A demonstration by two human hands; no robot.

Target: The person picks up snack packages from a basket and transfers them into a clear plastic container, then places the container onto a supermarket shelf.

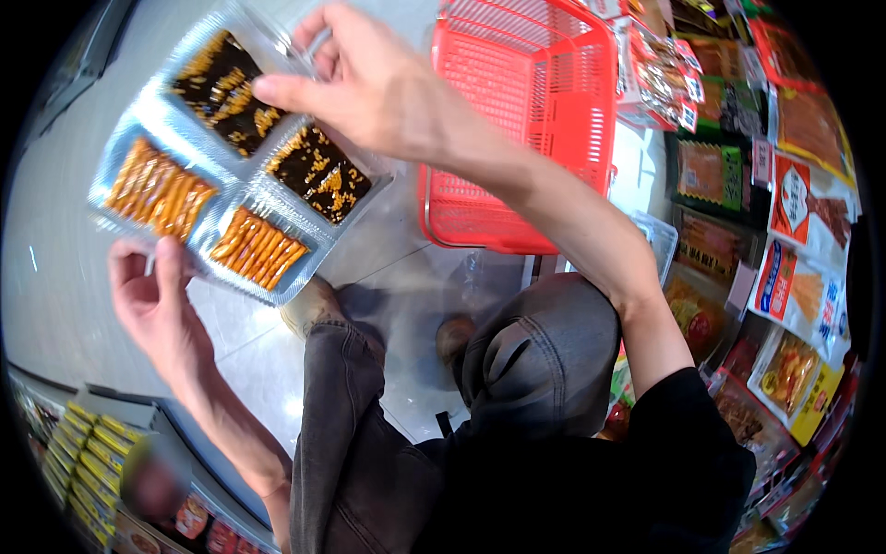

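A sealed clear plastic food tray (235,175), divided into compartments, is tilted up between my two hands at the upper left. Dark glossy pieces (217,83) flecked with yellow fill its upper and right compartments. Amber-brown strips (159,189) lie side by side in the lower ones. My right hand (346,78) grips the upper right edge, thumb across the top film and fingers partly hidden behind. At the lower left corner, my left hand (157,295) pinches the rim with its thumb on top. My right forearm crosses in front of a red plastic basket (489,88).
Packaged snacks (798,203) crowd the shelves along the right side, close to my right elbow. Yellow packets (88,448) fill a display at the lower left. My bent legs (544,355) and shoes are over the grey tiled floor (397,268), just below the basket.
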